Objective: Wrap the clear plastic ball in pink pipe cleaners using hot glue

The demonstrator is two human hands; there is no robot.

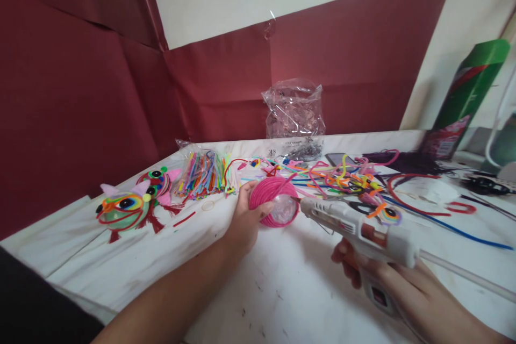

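Note:
My left hand (246,215) grips a clear ball wound with pink pipe cleaner (268,193), thumb across its front. Part of the clear surface shows bare inside the pink coils. In my right hand (371,271) is a white hot glue gun (346,220), fingers wrapped around its handle. Its nozzle points left, at or very near the ball's right edge; whether it touches, I cannot tell. A glue stick (471,274) sticks out of the gun's back end.
Two decorated ball figures (124,215) with tassels stand at the left. Behind my left hand lies a bundle of colourful pipe cleaners (205,172). Loose pipe cleaners (346,177) tangle at the right. A clear plastic bag (294,118) and a green box (463,97) stand at the back.

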